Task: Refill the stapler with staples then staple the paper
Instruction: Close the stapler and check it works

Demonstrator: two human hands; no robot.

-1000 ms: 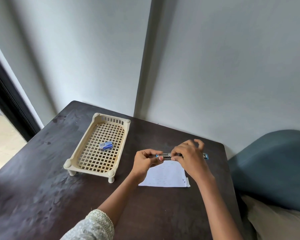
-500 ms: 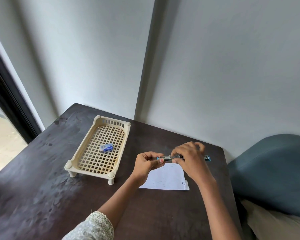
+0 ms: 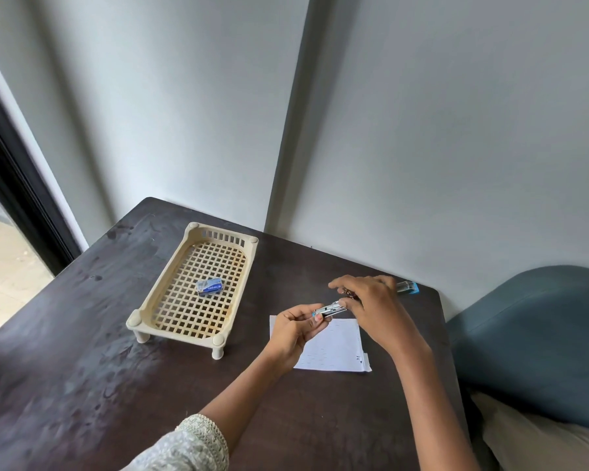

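Left hand pinches stapler (above paper).

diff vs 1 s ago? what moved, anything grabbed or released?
The right hand spread its fingers and lifted slightly over the opened stapler. The left hand keeps pinching the stapler's near end above the paper. Nothing released. Staple box in the tray unmoved.
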